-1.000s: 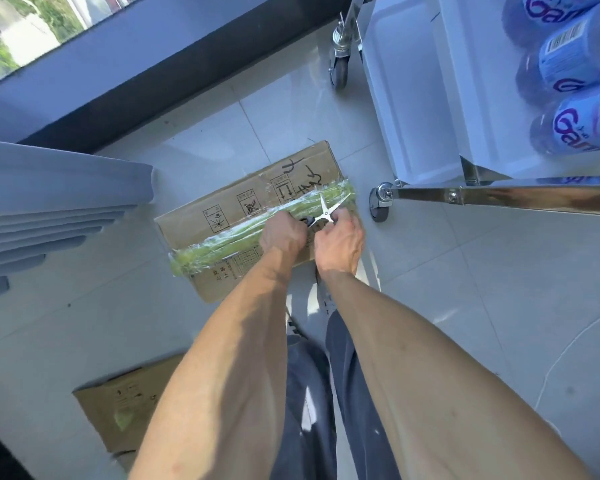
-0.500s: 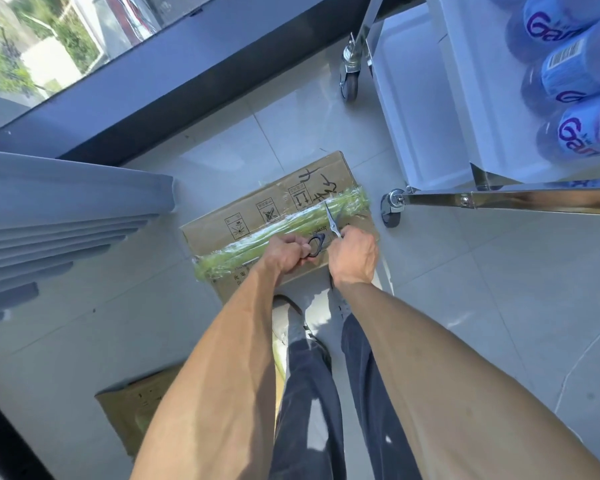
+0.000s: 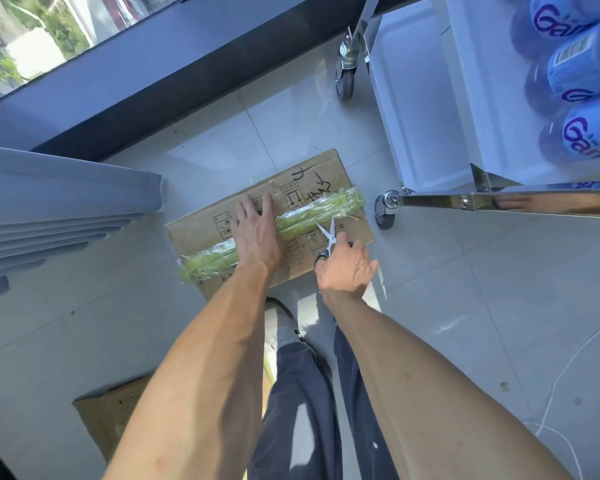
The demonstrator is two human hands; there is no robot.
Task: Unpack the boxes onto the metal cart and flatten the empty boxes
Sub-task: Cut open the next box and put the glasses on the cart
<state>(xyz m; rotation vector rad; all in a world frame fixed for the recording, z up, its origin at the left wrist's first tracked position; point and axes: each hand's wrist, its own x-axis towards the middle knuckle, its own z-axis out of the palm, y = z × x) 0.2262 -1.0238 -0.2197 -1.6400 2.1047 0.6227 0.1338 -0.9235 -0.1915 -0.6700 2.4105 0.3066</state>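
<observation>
Mid-frame box (image 3: 257, 216) still taped, left hand (image 3: 257, 233) flat on it, right hand (image 3: 347, 268) gripping scissors (image 3: 329, 237); bottles (image 3: 575, 71) upper right already on cart (image 3: 499, 199).

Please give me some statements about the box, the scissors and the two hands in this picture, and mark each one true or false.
1. The left hand lies flat on the box. True.
2. The right hand holds a knife. False: it holds scissors.
3. Green tape runs across the box. True.
4. The box stands on the cart. False: it lies on the floor beside the cart.
5. Bottles lie on the cart. True.
</observation>
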